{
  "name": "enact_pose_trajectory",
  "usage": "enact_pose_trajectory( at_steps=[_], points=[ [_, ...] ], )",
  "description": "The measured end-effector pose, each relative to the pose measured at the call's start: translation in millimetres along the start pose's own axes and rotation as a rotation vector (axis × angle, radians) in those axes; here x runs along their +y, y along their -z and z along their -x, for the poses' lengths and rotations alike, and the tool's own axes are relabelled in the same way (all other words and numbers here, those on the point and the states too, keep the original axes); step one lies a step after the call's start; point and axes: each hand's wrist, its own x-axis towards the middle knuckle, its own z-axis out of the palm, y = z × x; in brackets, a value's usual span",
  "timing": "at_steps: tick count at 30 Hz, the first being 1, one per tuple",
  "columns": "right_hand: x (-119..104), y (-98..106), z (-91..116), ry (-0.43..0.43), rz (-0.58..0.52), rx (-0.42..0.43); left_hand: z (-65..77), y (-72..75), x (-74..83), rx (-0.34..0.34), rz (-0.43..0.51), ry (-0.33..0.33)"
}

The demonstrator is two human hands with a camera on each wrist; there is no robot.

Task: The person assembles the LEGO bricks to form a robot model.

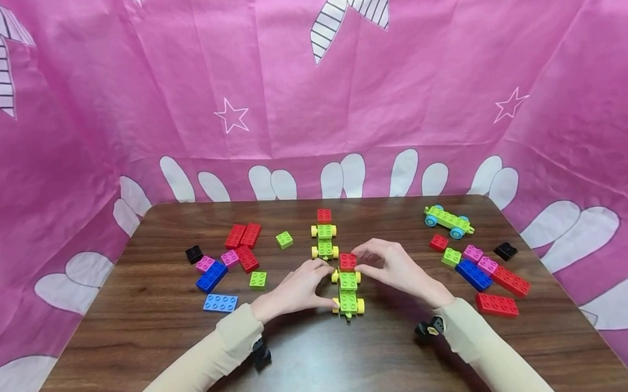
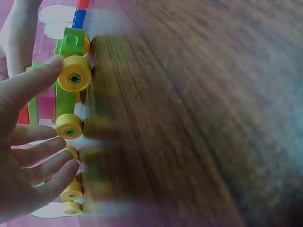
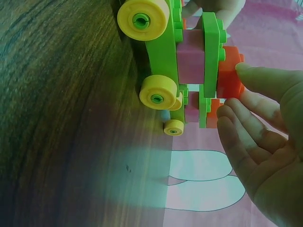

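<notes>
A toy car point(image 1: 348, 293) of lime-green building blocks on yellow wheels stands in the middle of the table. A pink block point(image 3: 191, 56) sits between its base and a green upper plate point(image 3: 210, 56), and a red brick point(image 1: 348, 261) tops the far end. My left hand point(image 1: 300, 288) holds the car along its left side, thumb at the near wheel point(image 2: 75, 74) and fingers by the far one. With thumb and fingers, my right hand point(image 1: 396, 270) pinches the red brick. Just beyond stands a similar car point(image 1: 324, 241) with its own red brick point(image 1: 323, 214).
On the left lie loose red bricks point(image 1: 247, 258), a blue brick point(image 1: 211, 277), a light-blue one point(image 1: 220, 303) and green ones point(image 1: 258, 280). To the right are more bricks point(image 1: 496, 305) and a green wheeled base point(image 1: 448, 221) with blue wheels. A pink curtain point(image 1: 297, 101) hangs behind the table.
</notes>
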Motion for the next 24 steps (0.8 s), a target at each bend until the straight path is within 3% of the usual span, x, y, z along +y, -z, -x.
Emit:
enact_pose_trajectory(
  at_steps=[24],
  points=[
    [2.5,5.3,3.9,-0.022,0.007,-0.019,-3.3,-3.7,5.0,-0.017,-0.105,-0.062]
  ],
)
